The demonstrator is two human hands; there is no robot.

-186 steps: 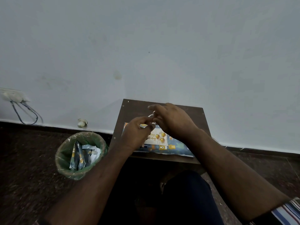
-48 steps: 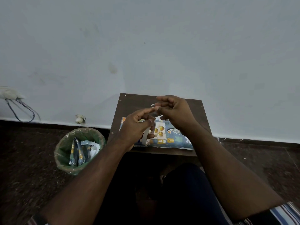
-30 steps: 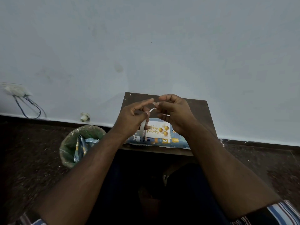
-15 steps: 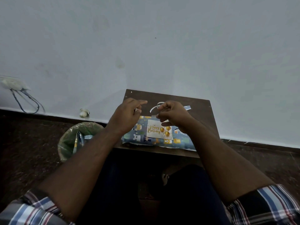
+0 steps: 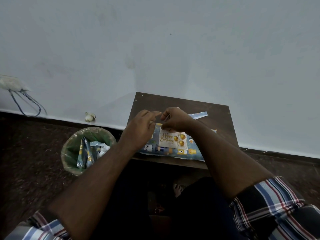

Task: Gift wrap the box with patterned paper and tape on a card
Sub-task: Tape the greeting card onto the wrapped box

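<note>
The wrapped box [image 5: 173, 149] lay flat on the small dark table [image 5: 216, 111], directly below and just nearer than both hands. The white card [image 5: 173, 140], printed with gold lettering and balloons, sat on the box's top face, its far edge right under the right hand's fingertips.

The right hand [image 5: 176, 119] was curled, thumb and fingers pinched together on something thin at the card's upper left corner; it looked like a strip of tape, but it was too small and dim to be sure. The left hand [image 5: 141, 130] hovered just beside it, to its left, over the box's left end, index finger stretched toward the right hand and the other fingers loosely bent; whether it gripped anything could not be told.

Beyond the right hand, a scrap of patterned paper [image 5: 199, 115] lay on the tabletop, with bare table behind it up to the wall [image 5: 155, 49]. The box's near edge ran close to the table's near edge. Left of the left hand, down on the floor and apart from the table, stood a lined bin [image 5: 69, 153] holding paper offcuts.
</note>
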